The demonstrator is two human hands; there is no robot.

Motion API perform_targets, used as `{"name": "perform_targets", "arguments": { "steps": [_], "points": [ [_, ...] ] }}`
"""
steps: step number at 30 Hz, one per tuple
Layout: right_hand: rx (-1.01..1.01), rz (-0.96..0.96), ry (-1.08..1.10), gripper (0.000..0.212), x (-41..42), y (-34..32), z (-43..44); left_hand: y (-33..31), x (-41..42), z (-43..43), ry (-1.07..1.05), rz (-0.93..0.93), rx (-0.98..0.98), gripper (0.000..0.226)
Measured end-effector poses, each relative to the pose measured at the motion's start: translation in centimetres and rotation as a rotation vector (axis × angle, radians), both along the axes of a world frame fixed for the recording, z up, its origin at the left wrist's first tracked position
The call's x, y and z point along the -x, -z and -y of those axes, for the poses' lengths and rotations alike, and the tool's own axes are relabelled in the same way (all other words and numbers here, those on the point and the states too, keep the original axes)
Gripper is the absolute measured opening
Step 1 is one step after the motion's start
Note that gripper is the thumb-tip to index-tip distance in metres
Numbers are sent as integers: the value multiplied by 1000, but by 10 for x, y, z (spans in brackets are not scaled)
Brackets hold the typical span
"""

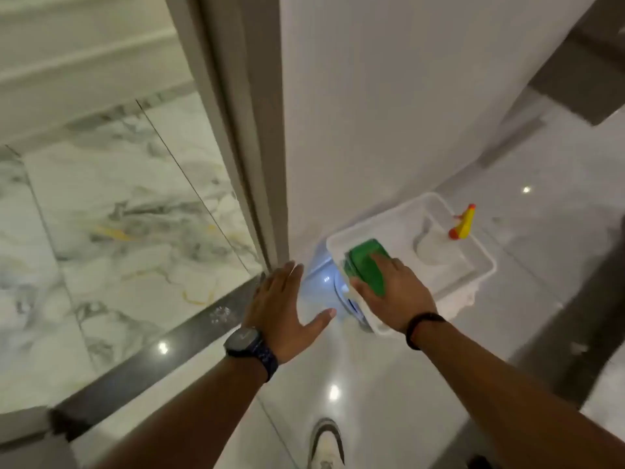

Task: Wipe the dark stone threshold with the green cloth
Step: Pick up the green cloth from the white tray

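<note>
Right hand (395,292) is down in the white tub (480,262), fingers on the folded green cloth (367,265) — grip not closed that I can tell. Left hand (287,309) hangs spread wide beside the dark threshold (142,363). Yanking the cloth could tip the spray bottle (463,223) — door frame (250,164) crowds things, floor's roomy.

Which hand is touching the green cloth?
The right hand, the one with the thin black band, rests on the green cloth in the white tub. The left hand, wearing the watch, is spread open over the floor, touching nothing.
</note>
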State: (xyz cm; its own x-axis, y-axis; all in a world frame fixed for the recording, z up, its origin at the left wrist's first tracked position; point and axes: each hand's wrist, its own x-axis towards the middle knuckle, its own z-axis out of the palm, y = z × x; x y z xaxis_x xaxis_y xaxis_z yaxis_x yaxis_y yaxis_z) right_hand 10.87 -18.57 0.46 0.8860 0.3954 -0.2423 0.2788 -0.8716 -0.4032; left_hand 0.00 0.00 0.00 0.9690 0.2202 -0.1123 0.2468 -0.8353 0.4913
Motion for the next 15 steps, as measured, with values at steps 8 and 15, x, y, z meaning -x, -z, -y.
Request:
{"name": "perform_targets", "arguments": {
  "steps": [8,15],
  "points": [
    [71,-35,197,52,-86,209,56,194,-95,68,97,5,104,66],
    [185,28,303,64,-128,286,57,285,-127,85,237,36,-115,98]
  ]
}}
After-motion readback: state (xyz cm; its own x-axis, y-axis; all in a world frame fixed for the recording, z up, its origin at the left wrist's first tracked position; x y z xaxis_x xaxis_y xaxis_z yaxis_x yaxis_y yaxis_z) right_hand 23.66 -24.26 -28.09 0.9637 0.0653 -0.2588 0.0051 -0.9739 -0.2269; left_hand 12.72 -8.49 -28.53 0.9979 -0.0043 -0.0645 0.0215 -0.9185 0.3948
